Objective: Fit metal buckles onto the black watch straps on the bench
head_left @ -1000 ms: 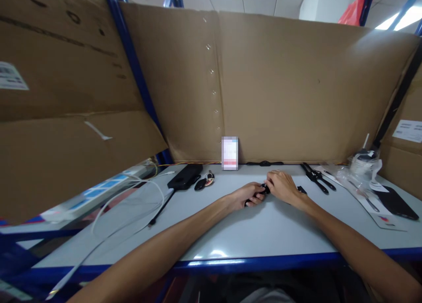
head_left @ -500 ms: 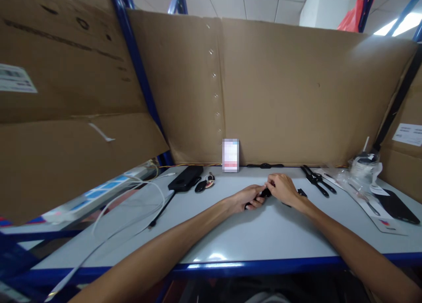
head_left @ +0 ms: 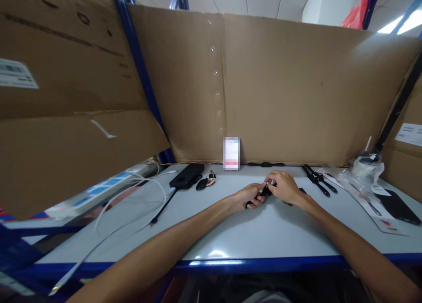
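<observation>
Both my hands meet over the middle right of the table, around a small black watch (head_left: 268, 190) with its strap, mostly covered by fingers. My left hand (head_left: 252, 195) is closed around one strap, whose dark end pokes out below the fingers. From the other side, my right hand (head_left: 281, 186) pinches at the watch near the left fingertips; something small and pale shows there, too small to name. A black strap end (head_left: 302, 191) sticks out behind my right wrist. Farther back, another black watch (head_left: 265, 164) lies flat by the cardboard.
Two black watches (head_left: 319, 181) lie right of my hands, beside plastic packaging (head_left: 365, 193) and a black phone (head_left: 400, 206). A lit phone (head_left: 231, 153) leans on the cardboard wall (head_left: 280, 88). Leftward are keys (head_left: 206, 181), a black power bank (head_left: 187, 175), white cables (head_left: 115, 235) and a power strip (head_left: 99, 192).
My right fingers have shifted slightly at the watch, so more of its black body and a small pale spot show. The camera view has moved a little.
</observation>
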`<state>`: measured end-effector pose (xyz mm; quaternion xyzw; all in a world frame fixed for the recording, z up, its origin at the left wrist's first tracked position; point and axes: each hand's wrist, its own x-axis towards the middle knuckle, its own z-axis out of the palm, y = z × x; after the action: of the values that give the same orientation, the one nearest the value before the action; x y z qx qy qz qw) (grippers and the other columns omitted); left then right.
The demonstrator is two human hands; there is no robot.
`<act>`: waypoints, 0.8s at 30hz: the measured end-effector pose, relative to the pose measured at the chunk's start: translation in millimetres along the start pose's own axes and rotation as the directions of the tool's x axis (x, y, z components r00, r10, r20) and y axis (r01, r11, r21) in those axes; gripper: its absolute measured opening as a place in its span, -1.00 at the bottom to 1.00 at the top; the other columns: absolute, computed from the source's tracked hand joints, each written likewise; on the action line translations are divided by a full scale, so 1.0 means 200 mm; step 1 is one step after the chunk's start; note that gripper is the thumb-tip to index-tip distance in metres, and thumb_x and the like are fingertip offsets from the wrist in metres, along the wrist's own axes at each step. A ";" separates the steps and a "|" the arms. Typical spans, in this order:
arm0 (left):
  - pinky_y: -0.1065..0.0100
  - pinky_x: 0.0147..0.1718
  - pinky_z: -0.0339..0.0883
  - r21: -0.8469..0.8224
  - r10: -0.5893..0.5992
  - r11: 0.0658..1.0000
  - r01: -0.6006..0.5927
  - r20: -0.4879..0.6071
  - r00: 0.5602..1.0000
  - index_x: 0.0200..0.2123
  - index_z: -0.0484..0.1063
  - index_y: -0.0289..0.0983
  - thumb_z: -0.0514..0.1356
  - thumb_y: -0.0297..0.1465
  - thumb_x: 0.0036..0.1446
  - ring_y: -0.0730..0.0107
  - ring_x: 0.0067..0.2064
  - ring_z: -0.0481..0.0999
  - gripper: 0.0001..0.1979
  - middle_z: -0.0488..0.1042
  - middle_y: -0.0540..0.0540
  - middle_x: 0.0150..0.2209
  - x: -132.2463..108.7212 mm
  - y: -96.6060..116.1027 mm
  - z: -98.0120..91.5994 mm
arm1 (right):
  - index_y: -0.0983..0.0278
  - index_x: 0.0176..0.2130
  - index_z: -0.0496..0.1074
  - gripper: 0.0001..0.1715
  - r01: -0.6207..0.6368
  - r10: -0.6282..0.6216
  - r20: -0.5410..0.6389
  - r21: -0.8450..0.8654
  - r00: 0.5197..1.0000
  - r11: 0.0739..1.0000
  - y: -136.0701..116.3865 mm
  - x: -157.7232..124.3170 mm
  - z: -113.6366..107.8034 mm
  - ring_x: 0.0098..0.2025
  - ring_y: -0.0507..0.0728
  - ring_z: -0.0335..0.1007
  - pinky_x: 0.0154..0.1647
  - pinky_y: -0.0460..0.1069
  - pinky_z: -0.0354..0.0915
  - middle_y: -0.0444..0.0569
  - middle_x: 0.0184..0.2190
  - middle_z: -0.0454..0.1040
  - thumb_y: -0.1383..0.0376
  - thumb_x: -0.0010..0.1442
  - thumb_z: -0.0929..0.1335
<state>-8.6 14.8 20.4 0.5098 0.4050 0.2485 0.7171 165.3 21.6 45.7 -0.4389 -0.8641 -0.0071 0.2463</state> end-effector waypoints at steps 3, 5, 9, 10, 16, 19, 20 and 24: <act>0.52 -0.72 -0.34 -0.006 0.006 1.000 -0.006 0.005 1.000 -0.30 0.14 -0.20 -0.02 -0.13 0.34 0.65 -0.70 -0.14 -0.73 0.06 0.16 -0.58 0.00 0.00 0.00 | 0.22 -0.26 0.60 -0.80 0.016 -0.016 -0.019 0.005 1.000 1.000 0.00 0.00 0.00 -0.20 0.10 0.43 -0.21 -0.06 0.20 -0.05 -0.26 0.57 0.38 0.19 0.35; 0.51 -0.73 -0.34 -0.009 0.000 1.000 0.000 -0.003 1.000 -0.30 0.15 -0.21 -0.06 -0.17 0.36 0.65 -0.70 -0.14 -0.75 0.06 0.16 -0.58 -0.01 0.01 0.01 | 0.22 -0.28 0.60 -0.79 0.012 -0.011 -0.019 0.014 1.000 1.000 0.00 0.00 0.01 -0.20 0.10 0.44 -0.21 -0.06 0.20 -0.04 -0.28 0.58 0.40 0.19 0.34; 0.52 -0.73 -0.33 -0.001 -0.028 1.000 0.028 -0.007 1.000 -0.34 0.12 -0.21 -0.13 -0.29 0.36 0.65 -0.70 -0.15 -0.79 0.06 0.15 -0.58 -0.02 0.04 0.04 | 0.21 -0.20 0.61 -0.71 -0.052 0.051 0.013 0.079 0.999 0.996 0.01 0.01 0.02 -0.27 0.09 0.45 -0.24 -0.07 0.21 -0.07 -0.34 0.60 0.45 0.12 0.35; 0.52 -0.74 -0.33 0.002 -0.039 0.999 0.039 -0.004 0.999 -0.36 0.10 -0.21 -0.14 -0.31 0.35 0.66 -0.70 -0.15 -0.79 0.06 0.15 -0.58 -0.02 0.04 0.04 | 0.20 -0.19 0.61 -0.69 -0.065 0.063 0.020 0.100 0.998 0.993 0.01 0.01 0.03 -0.29 0.09 0.46 -0.26 -0.07 0.21 -0.08 -0.36 0.61 0.45 0.10 0.36; 0.55 -0.73 -0.29 0.000 -0.020 1.000 0.020 0.017 1.000 -0.35 0.09 -0.21 -0.06 -0.40 0.25 0.66 -0.69 -0.14 -0.90 0.10 0.14 -0.57 -0.02 0.03 0.02 | 0.23 -0.29 0.61 -0.83 -0.150 0.144 0.041 0.209 0.989 0.966 0.02 0.02 0.03 -0.34 0.07 0.46 -0.33 -0.09 0.20 -0.09 -0.40 0.61 0.34 0.15 0.38; 0.55 -0.73 -0.27 0.013 0.011 1.000 -0.011 0.018 1.000 -0.33 0.10 -0.21 -0.03 -0.40 0.23 0.66 -0.69 -0.12 -0.93 0.10 0.14 -0.56 -0.03 0.02 0.02 | 0.23 -0.33 0.61 -0.84 -0.156 0.153 0.035 0.159 0.988 0.975 0.04 0.03 0.03 -0.32 0.07 0.46 -0.31 -0.09 0.19 -0.09 -0.39 0.61 0.31 0.18 0.38; 0.55 -0.73 -0.27 0.012 0.016 1.000 -0.016 0.014 1.000 -0.32 0.10 -0.21 -0.02 -0.40 0.23 0.66 -0.69 -0.12 -0.94 0.10 0.14 -0.56 -0.03 0.02 0.02 | 0.23 -0.33 0.60 -0.84 -0.152 0.149 0.029 0.129 0.988 0.980 0.04 0.03 0.03 -0.31 0.07 0.46 -0.30 -0.08 0.18 -0.08 -0.38 0.61 0.30 0.19 0.37; 0.55 -0.73 -0.29 -0.004 0.007 1.000 -0.007 0.009 1.000 -0.28 0.12 -0.20 0.02 -0.37 0.22 0.65 -0.69 -0.11 -0.92 0.10 0.15 -0.56 -0.03 0.01 0.01 | 0.24 -0.32 0.57 -0.81 -0.096 0.096 0.011 0.013 0.995 0.995 0.04 0.02 0.04 -0.24 0.09 0.46 -0.26 -0.07 0.16 -0.04 -0.30 0.61 0.29 0.25 0.35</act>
<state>-9.1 10.0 24.5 0.5111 0.3995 0.2496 0.7190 166.2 30.9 39.0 -0.4783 -0.8432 0.0126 0.2450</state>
